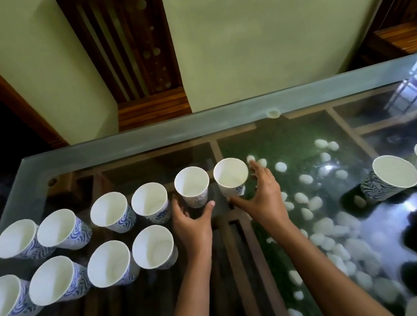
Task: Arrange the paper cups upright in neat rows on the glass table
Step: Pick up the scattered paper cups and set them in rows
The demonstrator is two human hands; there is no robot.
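Six blue-patterned white paper cups [150,203] are standing in a far row on the clear glass table [142,138], and four more [109,263] are sitting in front, at left. Further paper cups [395,175] are crowding the right edge, some possibly lying sideways. White pebbles [328,242] are lying beneath the glass.

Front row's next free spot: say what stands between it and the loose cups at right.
Only the person's arms: the left arm lies over the spot beside the last front cup; the right arm crosses between it and the loose cups.

Head camera looks down (wide-angle, close) over glass table [142,138].
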